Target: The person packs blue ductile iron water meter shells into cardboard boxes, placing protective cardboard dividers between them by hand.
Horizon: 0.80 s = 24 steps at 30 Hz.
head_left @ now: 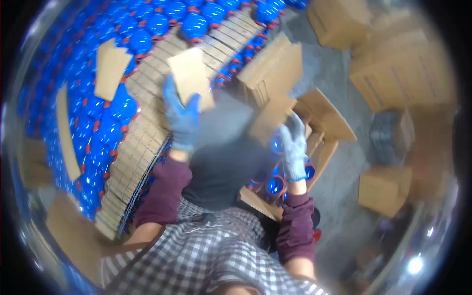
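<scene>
My left hand [183, 118], in a blue-grey glove, grips a small flat piece of cardboard [191, 73] between thumb and fingers, above the edge of a slatted rack. My right hand [294, 150], in a pale glove, is over an open cardboard box [322, 162]. Its fingers close on the edge of a brown cardboard panel [269, 119], blurred by motion; whether this is a flap of the box I cannot tell. Inside the box, blue round pieces with red rims [275, 185] show below the hand, beside cardboard dividers [314, 140].
Many blue rounded pieces with red ends [105, 123] cover the slatted rack [140, 125] at left, with loose cardboard sheets [109, 69] on top. Folded cardboard [275, 69] stands beyond the box. Closed cartons [398, 73] are stacked at right, near a small box [384, 191] on the grey floor.
</scene>
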Available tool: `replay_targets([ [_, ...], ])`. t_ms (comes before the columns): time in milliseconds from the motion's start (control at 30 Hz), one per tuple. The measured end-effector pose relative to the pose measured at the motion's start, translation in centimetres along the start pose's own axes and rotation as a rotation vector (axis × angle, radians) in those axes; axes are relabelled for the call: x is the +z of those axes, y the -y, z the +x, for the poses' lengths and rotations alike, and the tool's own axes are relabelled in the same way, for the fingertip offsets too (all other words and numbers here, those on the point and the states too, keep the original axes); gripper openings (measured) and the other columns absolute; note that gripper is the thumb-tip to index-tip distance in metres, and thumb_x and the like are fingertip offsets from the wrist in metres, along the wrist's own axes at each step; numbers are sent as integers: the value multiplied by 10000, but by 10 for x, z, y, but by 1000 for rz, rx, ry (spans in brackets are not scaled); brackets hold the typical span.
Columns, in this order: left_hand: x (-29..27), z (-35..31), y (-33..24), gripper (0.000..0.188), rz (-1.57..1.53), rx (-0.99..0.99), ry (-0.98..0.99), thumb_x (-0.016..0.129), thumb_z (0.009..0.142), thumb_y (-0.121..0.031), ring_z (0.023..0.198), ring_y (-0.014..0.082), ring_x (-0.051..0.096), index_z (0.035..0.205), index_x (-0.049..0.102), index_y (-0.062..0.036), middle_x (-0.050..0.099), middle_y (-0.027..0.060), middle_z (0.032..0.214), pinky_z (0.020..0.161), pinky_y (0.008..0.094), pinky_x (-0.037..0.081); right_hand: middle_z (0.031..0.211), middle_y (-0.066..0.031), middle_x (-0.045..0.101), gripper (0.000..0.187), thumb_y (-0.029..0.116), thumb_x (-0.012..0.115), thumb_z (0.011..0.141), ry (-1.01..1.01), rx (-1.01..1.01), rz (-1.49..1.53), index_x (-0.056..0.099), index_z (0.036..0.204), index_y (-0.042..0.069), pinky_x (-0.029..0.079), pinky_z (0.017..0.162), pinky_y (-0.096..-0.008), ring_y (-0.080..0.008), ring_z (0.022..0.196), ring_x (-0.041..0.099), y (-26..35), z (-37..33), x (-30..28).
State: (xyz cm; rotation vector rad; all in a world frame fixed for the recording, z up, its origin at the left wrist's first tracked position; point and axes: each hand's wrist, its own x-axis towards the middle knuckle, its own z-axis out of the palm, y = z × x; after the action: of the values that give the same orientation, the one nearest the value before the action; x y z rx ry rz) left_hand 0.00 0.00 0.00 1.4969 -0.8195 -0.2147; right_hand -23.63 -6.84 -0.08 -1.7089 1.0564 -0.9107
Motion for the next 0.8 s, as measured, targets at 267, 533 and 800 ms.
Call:
replay_targets([
  [267,34,12,-19,570,-562,-308,478,646,836,-169,989,300,572,1317,389,-4,546,136,1162,903,385,457,1187,-281,490,404,31,436,893,-348,-239,-1278,441,1296,17,445,837,-329,-364,1013,533,4,0,-34],
  [533,40,194,108,512,-1160,-1097,340,594,862,-380,920,232,605,1195,471,-11,578,118,1069,762,310,512,1036,-281,599,323,201,502,843,102,579,-869,510,1110,19,457,857,-503,-438,985,576,-141,35,-32],
  [800,30,149,57,252,-954,-1225,581,538,895,-423,437,44,459,918,583,-176,577,-97,651,366,196,286,1260,-216,489,607,167,674,753,-271,63,-466,428,1272,-27,393,985,-388,-344,1139,503,-44,65,17],
])
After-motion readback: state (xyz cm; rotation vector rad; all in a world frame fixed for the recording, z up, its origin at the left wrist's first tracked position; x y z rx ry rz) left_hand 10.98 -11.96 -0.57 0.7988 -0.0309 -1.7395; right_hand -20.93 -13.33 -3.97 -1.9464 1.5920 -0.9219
